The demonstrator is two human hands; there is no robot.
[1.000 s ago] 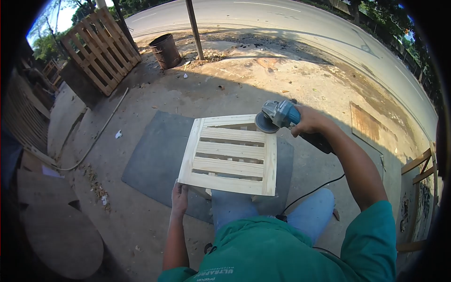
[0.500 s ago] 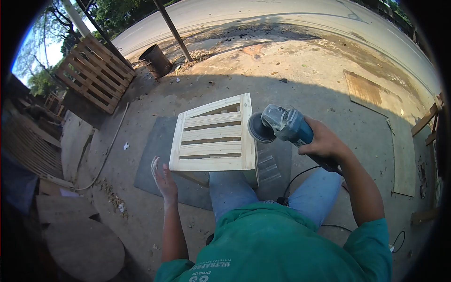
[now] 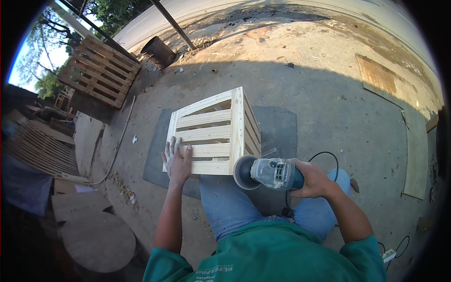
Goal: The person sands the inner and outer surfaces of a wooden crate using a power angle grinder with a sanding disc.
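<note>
A pale slatted wooden crate (image 3: 206, 133) stands before my knees on a dark mat (image 3: 279, 127). Against its left slats, near the lower corner, lies my left hand (image 3: 177, 164), fingers flat and spread. My right hand (image 3: 312, 178) is wrapped round the body of a blue-grey angle grinder (image 3: 277, 174). The grinder's round disc (image 3: 244, 173) is right at the crate's near right corner, overlapping the bottom of the corner board in this view.
A black cable (image 3: 336, 162) loops by my right knee, and a white power strip (image 3: 389, 255) lies behind on the right. Further off are a pallet (image 3: 101, 70), a rusty bucket (image 3: 159, 52) and a plywood sheet (image 3: 416, 160). A rounded board (image 3: 98, 242) lies at lower left.
My left hand has moved from beside the crate onto its slats. The grinder has come down and toward me, to the near right corner. The crate has turned, showing its right side.
</note>
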